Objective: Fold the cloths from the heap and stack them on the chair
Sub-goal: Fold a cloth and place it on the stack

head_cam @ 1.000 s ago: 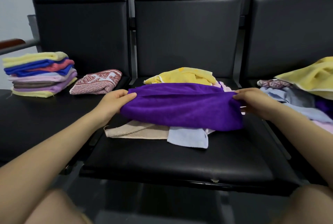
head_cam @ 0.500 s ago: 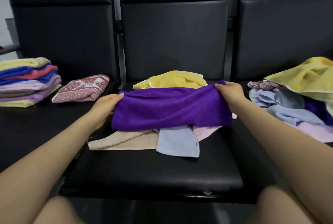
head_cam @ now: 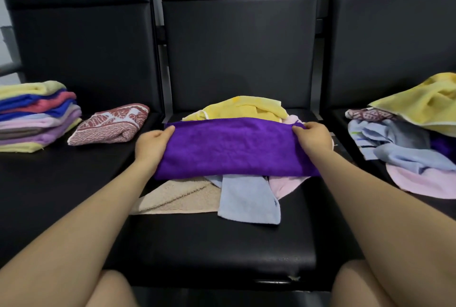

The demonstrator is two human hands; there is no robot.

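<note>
Purple cloth (head_cam: 232, 148) — top corners pinched by left hand (head_cam: 151, 142) and right hand (head_cam: 313, 135) fingers — bare black seat (head_cam: 222, 245) in front.

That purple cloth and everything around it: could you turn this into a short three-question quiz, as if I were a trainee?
1. True or false: both the left hand and the right hand grip the purple cloth.
2. Which seat holds the neat stack of folded cloths? A) left chair B) middle chair C) right chair
3. Fill in: the cloth lying folded on its own beside that stack is the red-and-white ______ cloth.

Key: 1 true, one hand at each end. 2 A; the unfolded heap lies on the right chair. 3 patterned.
</note>
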